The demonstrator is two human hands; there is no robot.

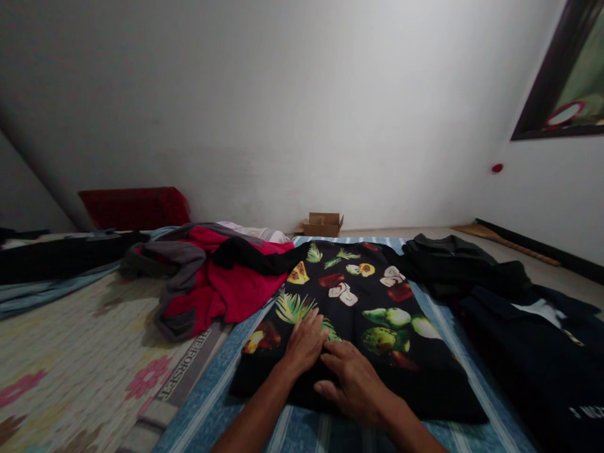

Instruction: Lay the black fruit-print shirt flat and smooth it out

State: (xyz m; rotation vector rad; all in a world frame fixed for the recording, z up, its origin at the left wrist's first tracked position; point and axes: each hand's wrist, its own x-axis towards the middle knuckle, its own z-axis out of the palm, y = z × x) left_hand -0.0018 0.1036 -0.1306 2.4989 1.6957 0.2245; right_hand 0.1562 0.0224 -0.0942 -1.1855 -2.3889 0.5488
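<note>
A black sweatshirt printed with fruit and leaves lies spread out flat, its plain dark hem toward me. One black sleeve stretches left over a red and grey garment. My left hand rests on the lower middle of the print, fingers extended and pointing away. Just to its right, my right hand lies on the fabric near the hem, fingers stretched out and thumb apart. The fingertips of both hands are close together. Neither hand grips anything that I can see.
Beneath the sweatshirt is a blue striped cloth. The red and grey garment is crumpled at left, on a flowered mat. Dark clothes lie at right. A small cardboard box stands by the wall.
</note>
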